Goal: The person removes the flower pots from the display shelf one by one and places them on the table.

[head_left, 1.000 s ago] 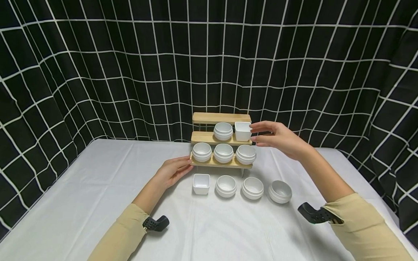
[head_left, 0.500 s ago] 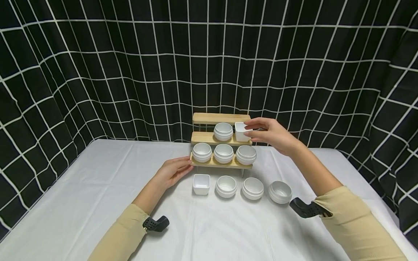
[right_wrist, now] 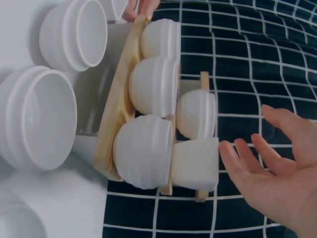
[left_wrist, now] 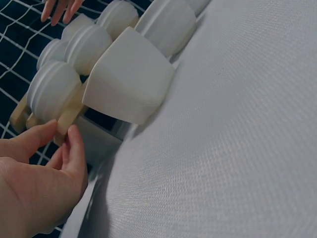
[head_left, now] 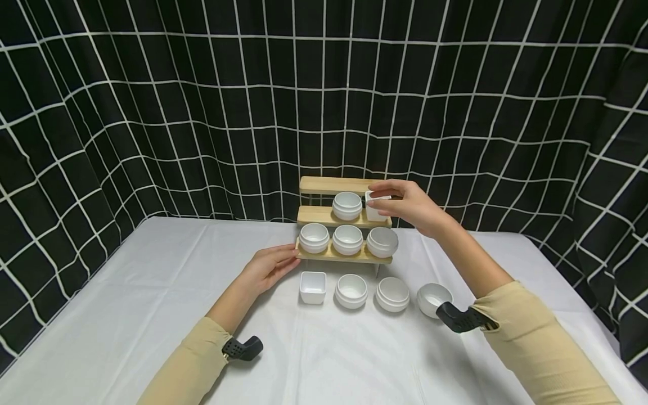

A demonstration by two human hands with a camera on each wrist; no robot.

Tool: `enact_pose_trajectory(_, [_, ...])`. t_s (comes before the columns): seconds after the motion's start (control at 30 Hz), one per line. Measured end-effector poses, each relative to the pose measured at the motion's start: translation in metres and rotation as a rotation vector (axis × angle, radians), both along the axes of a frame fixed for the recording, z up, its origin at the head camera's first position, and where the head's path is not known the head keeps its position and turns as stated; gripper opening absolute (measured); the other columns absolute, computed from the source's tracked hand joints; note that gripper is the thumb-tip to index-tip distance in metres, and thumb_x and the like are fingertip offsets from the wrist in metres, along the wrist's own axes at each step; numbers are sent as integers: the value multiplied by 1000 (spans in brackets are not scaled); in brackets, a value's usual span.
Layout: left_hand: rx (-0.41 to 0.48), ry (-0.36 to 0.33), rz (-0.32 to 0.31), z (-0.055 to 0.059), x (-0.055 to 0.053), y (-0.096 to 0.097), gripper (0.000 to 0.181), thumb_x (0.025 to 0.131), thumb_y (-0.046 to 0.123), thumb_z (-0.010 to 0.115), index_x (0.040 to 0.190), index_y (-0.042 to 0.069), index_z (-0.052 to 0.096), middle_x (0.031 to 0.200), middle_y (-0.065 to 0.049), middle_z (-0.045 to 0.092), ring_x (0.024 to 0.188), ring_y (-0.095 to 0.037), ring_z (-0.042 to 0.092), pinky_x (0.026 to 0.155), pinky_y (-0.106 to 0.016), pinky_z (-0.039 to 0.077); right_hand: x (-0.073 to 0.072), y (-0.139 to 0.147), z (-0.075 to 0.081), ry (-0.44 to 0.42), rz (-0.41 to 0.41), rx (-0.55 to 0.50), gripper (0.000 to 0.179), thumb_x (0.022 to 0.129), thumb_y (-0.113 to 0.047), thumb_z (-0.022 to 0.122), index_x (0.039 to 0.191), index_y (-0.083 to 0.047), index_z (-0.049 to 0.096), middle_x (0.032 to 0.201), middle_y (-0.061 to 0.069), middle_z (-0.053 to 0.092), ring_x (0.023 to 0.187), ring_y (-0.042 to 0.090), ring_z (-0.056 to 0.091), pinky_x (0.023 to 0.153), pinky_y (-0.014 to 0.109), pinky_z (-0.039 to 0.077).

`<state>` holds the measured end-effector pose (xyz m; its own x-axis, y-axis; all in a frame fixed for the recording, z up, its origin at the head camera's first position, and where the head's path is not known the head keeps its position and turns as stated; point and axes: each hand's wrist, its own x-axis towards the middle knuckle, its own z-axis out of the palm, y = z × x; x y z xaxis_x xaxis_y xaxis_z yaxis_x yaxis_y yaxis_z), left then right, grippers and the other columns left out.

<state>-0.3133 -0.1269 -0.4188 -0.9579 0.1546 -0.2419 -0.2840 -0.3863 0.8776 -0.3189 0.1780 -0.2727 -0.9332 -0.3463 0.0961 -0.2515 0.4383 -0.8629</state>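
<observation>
Square white cup [head_left: 376, 216] at right end of middle shelf [head_left: 315, 215], just under relaxed, ungripping right hand [head_left: 409, 205]; left hand [head_left: 265, 268] pinches left end of bottom shelf [head_left: 338, 257].

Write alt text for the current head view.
A person's left hand holds a three-tier wooden stand while the right hand partly covers a square white bowl on its middle tier. A round bowl sits beside it, three more on the lowest tier. On the tablecloth in front stand another square bowl and three round ones.
</observation>
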Motion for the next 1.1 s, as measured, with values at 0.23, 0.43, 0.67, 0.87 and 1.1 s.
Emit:
enact_pose_trajectory(0.23, [-1,5,0,0,1,-1,47,104,-10,56,149,-16,45,125,-21,65,91,-9,71,98,-22,63,-4,-9,1,15,-13,-9,52,103,-10,65,149,9,49,152,24,52,128,31,59,110,39,60])
enact_pose_trajectory(0.43, [0,1,0,0,1,-1,47,104,-10,56,149,-16,45,129,-22,63,92,-9,71,98,-21,63,-4,-19,1,2,-17,-42,55,103,-10,66,151,9,47,153,25,51,135,38,56,116,47,55])
enact_pose_trajectory(0.67, [-4,-9,4,0,1,0,47,104,-9,57,149,-15,46,131,-24,63,92,-10,71,99,-22,63,-5,-28,0,-26,-34,-35,58,104,-10,67,154,8,43,156,27,46,142,42,51,119,49,52])
enact_pose_trajectory(0.87, [-8,-11,2,0,1,0,47,104,-9,57,149,-15,47,132,-23,63,91,-9,72,98,-22,63,-5,-33,-1,-47,-48,-34,61,103,-12,66,156,7,40,159,26,43,141,44,52,121,51,50])
enact_pose_trajectory(1.1, [-3,-11,1,0,0,-1,47,104,-9,57,149,-15,47,128,-22,64,91,-10,72,97,-21,63,-4,-36,-2,-76,-47,-44,64,104,-13,65,159,5,36,162,28,39,140,48,52,124,55,46])
